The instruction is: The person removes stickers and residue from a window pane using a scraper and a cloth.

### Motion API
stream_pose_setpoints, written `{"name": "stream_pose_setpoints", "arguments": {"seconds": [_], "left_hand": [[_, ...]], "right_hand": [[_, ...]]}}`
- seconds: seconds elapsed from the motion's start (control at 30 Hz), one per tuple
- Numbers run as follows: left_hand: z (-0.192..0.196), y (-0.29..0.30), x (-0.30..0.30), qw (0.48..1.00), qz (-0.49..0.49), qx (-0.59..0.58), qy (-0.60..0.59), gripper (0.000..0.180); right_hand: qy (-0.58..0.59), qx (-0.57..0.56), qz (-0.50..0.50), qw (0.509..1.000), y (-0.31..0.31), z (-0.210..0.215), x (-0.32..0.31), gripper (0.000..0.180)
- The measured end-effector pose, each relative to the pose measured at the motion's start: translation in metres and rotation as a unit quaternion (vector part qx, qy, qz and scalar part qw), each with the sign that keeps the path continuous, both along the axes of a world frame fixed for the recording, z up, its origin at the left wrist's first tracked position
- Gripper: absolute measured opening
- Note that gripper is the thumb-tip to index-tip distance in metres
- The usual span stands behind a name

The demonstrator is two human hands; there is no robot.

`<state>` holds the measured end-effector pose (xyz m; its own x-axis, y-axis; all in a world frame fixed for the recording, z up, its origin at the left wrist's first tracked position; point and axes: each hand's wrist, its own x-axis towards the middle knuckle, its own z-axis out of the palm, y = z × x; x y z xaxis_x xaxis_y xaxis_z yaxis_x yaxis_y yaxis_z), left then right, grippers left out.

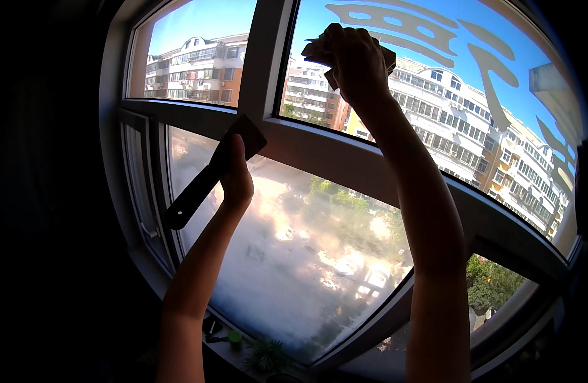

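My left hand (238, 173) is closed around a dark, flat scraper (195, 196) with a hole at its handle end. The scraper slants up to the right, its wide end in front of the window's crossbar (345, 153). Higher up and to the right, my right hand (357, 67) grips a dark crumpled cloth or wad of paper (318, 52); against the light I cannot tell which. The wad is at the upper window pane (319, 19), and its ragged edges stick out on both sides of the hand.
Pale lettering (396, 29) marks the upper pane. The lower pane (243, 287) looks hazy. A narrow side window with a handle (148, 231) stands at left. Below, a green round item (234, 337) and a spiky plant (268, 355) sit by the sill. Apartment buildings show outside.
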<state>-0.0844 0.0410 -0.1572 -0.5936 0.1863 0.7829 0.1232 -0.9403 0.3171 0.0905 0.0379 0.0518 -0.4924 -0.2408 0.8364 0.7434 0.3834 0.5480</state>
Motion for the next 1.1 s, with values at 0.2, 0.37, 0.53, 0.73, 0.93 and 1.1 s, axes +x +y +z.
{"name": "stream_pose_setpoints", "arguments": {"seconds": [0.2,0.37,0.53,0.73,0.93,1.1], "left_hand": [[-0.034,-0.026,-0.005,0.996,-0.021,-0.068,0.057,0.037],[-0.06,-0.031,-0.002,0.975,-0.006,-0.186,0.123,0.035],[-0.081,-0.04,0.006,0.97,-0.03,-0.18,0.162,0.028],[-0.087,-0.059,0.016,0.961,-0.032,-0.185,0.202,0.021],[-0.084,-0.087,0.013,0.963,-0.029,-0.183,0.195,0.02],[-0.083,-0.124,-0.001,0.947,0.042,-0.221,0.229,0.023]], "right_hand": [[-0.106,-0.049,0.018,0.993,0.009,-0.009,0.002,0.033],[0.055,0.093,0.056,0.993,0.021,0.006,-0.015,0.04],[-0.05,-0.083,0.079,0.992,0.022,-0.049,-0.044,0.04],[-0.011,-0.008,0.048,0.999,0.032,-0.082,-0.073,0.02],[-0.098,-0.287,-0.059,0.951,-0.013,-0.079,-0.063,0.017],[-0.017,-0.156,-0.05,0.986,-0.049,-0.066,-0.001,0.02]]}}
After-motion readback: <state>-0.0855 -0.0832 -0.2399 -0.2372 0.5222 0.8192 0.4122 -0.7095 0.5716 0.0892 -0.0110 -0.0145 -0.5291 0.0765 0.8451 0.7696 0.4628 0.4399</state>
